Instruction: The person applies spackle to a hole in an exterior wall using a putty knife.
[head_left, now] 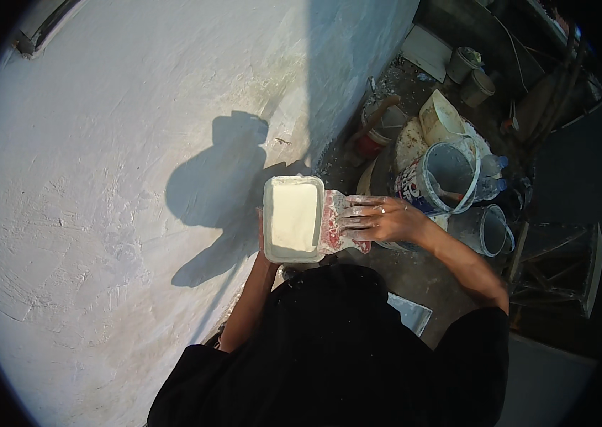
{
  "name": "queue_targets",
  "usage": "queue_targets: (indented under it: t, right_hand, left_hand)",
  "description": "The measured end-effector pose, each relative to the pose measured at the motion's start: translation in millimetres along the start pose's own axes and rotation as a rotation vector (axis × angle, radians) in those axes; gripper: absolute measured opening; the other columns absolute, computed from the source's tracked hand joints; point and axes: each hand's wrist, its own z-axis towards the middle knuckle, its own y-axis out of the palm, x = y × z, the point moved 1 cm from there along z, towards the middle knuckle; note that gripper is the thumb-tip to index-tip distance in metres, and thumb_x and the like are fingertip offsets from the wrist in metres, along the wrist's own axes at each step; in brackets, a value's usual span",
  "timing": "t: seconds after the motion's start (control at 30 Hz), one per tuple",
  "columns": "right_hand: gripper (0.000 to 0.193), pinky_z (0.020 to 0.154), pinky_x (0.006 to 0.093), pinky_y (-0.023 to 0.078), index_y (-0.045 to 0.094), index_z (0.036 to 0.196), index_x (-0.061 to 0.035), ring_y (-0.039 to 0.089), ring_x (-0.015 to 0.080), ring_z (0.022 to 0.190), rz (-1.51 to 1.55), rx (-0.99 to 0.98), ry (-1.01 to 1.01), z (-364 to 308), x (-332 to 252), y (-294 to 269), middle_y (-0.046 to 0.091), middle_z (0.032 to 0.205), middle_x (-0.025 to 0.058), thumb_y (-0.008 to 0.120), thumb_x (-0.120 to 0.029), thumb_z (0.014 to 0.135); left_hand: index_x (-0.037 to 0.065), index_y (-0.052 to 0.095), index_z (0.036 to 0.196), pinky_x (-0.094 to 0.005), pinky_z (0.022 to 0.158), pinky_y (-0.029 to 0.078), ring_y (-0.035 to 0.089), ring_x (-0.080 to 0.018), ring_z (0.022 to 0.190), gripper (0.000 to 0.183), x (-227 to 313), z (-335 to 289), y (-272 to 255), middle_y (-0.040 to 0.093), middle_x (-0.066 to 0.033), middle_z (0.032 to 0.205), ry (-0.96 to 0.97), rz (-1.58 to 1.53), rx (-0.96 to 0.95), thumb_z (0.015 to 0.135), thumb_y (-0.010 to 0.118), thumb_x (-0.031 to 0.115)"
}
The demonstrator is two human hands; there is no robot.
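Observation:
A rectangular pale tub (267,220) filled with smooth cream-white paste is held up in front of my chest. My left hand (260,245) grips it from the left side and below; most of that hand is hidden by the tub. At the tub's right rim, my right hand (390,222) has its whitened fingers closed over a red, paste-smeared scraper (332,226). The scraper's edge meets the rim or dips just inside; I cannot tell which. Close by on the left rises a white plastered wall (87,185), carrying my shadow.
Right of my hands stand a bucket (450,174) with a wire handle, a grey bucket (492,231) and a cream container (440,117). Clear plastic bottles (489,186) lie beside them. Farther right is a wooden frame (557,263). A pale tray (411,313) lies on the floor.

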Motion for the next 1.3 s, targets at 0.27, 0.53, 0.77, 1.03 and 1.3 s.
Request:
queue_targets:
  t: [0.27, 0.53, 0.77, 1.03, 1.3]
  right_hand:
    - [0.028, 0.105, 0.0303, 0.036, 0.062, 0.105, -0.0273, 0.051, 0.0102, 0.116, -0.035, -0.035, -0.067, 6, 7, -19, 0.06, 0.115, -0.0104, 0.055, -0.028, 0.078]
    - [0.029, 0.104, 0.0329, 0.038, 0.064, 0.102, -0.026, 0.048, 0.0156, 0.121, -0.035, -0.058, -0.107, 0, 16, -24, 0.056, 0.125, -0.0081, 0.06, -0.022, 0.074]
    - [0.039, 0.098, 0.0316, 0.042, 0.061, 0.115, -0.026, 0.053, 0.0156, 0.112, 0.062, -0.068, 0.108, 19, 24, -48, 0.058, 0.121, -0.007, 0.06, -0.016, 0.078]
    - [0.016, 0.07, 0.0243, 0.048, 0.059, 0.101, 0.0046, 0.058, 0.0075, 0.08, 1.398, 0.434, 0.984, 28, 24, -6, 0.064, 0.092, 0.0044, 0.058, 0.004, 0.084]
    - [0.015, 0.067, 0.025, 0.049, 0.062, 0.097, 0.0034, 0.059, 0.0069, 0.077, 1.263, 0.486, 1.144, 43, 2, 9, 0.065, 0.085, 0.0034, 0.059, 0.002, 0.082]
  left_hand:
    - [0.016, 0.02, 0.145, -0.05, 0.106, 0.033, 0.034, -0.03, 0.132, 0.087, -3, 5, 6, 0.027, -0.0106, 0.148, 0.009, -0.029, -0.13, 0.081, 0.04, 0.071]
    - [0.016, 0.018, 0.146, -0.047, 0.106, 0.035, 0.032, -0.0269, 0.133, 0.09, 4, 1, -3, 0.022, -0.0053, 0.15, -0.002, -0.102, -0.086, 0.079, 0.045, 0.07]
    - [0.015, 0.021, 0.145, -0.0481, 0.104, 0.038, 0.035, -0.0292, 0.132, 0.089, 14, -10, 12, 0.026, -0.0093, 0.148, 0.058, 0.116, 0.022, 0.08, 0.041, 0.072]
    - [0.014, 0.023, 0.144, -0.0539, 0.1, 0.04, 0.041, -0.0347, 0.126, 0.082, -2, -11, -18, 0.032, -0.0142, 0.144, -0.026, -0.026, 0.076, 0.084, 0.033, 0.07]
    - [0.015, 0.024, 0.144, -0.0547, 0.101, 0.038, 0.041, -0.0349, 0.126, 0.079, -12, -7, -19, 0.033, -0.0139, 0.144, 0.024, -0.09, 0.099, 0.086, 0.03, 0.069]
